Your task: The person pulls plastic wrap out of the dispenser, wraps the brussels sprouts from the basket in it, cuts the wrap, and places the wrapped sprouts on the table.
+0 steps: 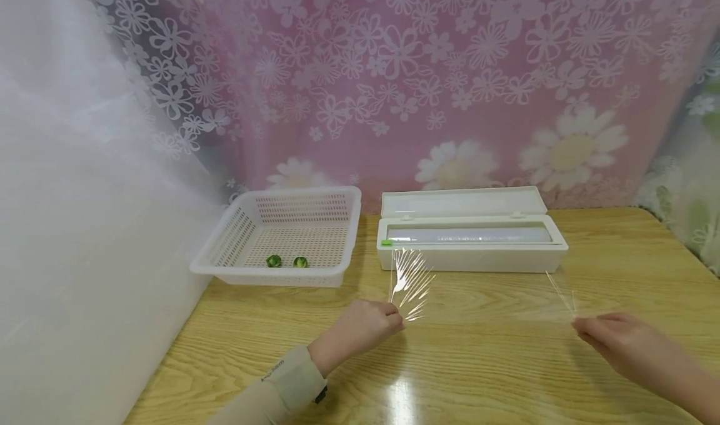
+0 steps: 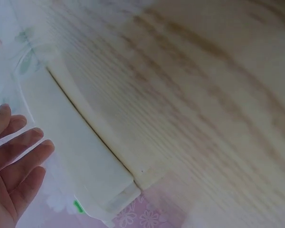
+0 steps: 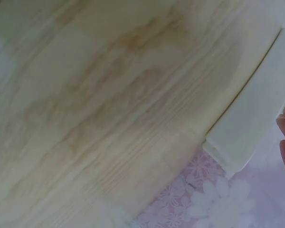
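A clear sheet of plastic wrap point(image 1: 410, 284) stretches from the white dispenser box point(image 1: 469, 259) towards me, wrinkled and shiny on its left side. My left hand point(image 1: 371, 326) pinches its near left corner between thumb and fingers. At the near right corner, my right hand point(image 1: 624, 340) pinches the wrap, pulling thin creases into it. Inside the box lies the roll point(image 1: 472, 235), with the lid point(image 1: 464, 202) tipped back. A green slider point(image 1: 386, 242) sits at the left of the box's front edge. In the left wrist view, the left hand's point(image 2: 19, 166) other fingers are loosely extended.
Left of the box stands a white perforated basket point(image 1: 351, 237) with two small green vegetables, one of them point(image 1: 274, 260) at the left. Both stand on a wood-grain table point(image 1: 478, 375). A flowered pink curtain point(image 1: 360, 100) hangs behind, and a whitish sheet point(image 1: 90, 225) hangs at the left.
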The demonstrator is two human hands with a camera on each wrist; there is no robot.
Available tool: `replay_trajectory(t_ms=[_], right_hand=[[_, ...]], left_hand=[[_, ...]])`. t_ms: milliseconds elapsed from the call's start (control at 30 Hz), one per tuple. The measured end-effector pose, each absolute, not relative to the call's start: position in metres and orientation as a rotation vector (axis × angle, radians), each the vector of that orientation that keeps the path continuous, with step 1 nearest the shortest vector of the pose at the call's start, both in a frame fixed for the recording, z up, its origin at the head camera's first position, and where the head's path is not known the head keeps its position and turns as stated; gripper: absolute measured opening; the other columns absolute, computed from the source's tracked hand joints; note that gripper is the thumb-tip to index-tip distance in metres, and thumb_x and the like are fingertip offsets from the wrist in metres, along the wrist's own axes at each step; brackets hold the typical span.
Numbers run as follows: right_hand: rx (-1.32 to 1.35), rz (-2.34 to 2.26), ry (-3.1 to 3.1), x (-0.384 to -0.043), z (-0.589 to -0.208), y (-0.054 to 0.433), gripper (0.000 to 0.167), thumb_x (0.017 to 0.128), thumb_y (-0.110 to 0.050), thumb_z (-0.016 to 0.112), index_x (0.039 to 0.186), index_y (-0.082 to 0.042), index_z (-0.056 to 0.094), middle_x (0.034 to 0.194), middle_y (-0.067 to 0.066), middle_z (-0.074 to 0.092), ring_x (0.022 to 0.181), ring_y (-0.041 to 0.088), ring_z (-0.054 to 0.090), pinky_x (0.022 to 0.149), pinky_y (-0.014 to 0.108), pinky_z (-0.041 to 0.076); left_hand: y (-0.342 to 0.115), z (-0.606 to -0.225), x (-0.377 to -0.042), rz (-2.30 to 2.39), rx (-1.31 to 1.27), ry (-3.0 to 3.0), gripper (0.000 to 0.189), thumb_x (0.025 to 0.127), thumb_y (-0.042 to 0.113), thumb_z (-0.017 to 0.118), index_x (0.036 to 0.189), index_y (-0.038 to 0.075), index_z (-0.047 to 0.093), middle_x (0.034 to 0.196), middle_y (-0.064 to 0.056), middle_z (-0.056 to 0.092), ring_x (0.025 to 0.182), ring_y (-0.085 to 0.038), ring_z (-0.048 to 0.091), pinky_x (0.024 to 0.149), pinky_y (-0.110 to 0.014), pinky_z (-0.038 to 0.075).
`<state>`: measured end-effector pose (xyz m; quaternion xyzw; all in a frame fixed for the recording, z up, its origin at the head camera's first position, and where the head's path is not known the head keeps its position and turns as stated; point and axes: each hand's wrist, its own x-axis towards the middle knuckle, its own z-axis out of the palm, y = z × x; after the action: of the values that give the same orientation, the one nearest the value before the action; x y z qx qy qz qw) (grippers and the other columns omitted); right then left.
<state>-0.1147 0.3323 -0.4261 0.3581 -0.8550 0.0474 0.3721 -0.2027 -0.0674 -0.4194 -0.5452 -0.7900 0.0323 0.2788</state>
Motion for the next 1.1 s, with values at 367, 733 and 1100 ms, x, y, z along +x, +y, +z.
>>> replay_trajectory(t_ms=[367,733,1100], right_hand=[[1.145,0.194,-2.128,-0.124,-0.424,0.319,0.042,0.098,-0.026,0.025,0.066,-0.016,0.049,0.078,-0.005,0.049,0.064,0.009,0.044,0.052,0.018,0.035],[1.201,0.278,-2.392,-0.127,-0.436,0.321,0.038,0.095,-0.034,0.020,0.069,-0.019,0.043,0.070,-0.016,0.033,0.059,-0.006,0.024,0.045,0.013,0.020],[1.242,0.355,-2.552,-0.134,-0.447,0.328,0.029,0.095,-0.030,0.030,0.072,-0.022,0.044,0.070,-0.019,0.035,0.060,-0.006,0.029,0.045,0.015,0.027]], left_hand=[[-0.065,-0.419,-0.198,0.310,-1.405,-2.261,0.009,0.077,0.016,0.066,0.083,0.022,0.069,0.091,0.005,0.055,0.083,-0.009,0.047,0.060,-0.015,0.039],[-0.061,-0.427,-0.200,0.401,-1.474,-2.352,0.014,0.077,0.008,0.066,0.086,0.018,0.065,0.075,0.007,0.055,0.060,-0.002,0.046,0.050,-0.009,0.035],[-0.053,-0.429,-0.201,0.557,-1.502,-2.401,0.011,0.080,0.011,0.063,0.080,0.023,0.064,0.069,0.011,0.055,0.054,0.000,0.043,0.044,-0.013,0.033]])
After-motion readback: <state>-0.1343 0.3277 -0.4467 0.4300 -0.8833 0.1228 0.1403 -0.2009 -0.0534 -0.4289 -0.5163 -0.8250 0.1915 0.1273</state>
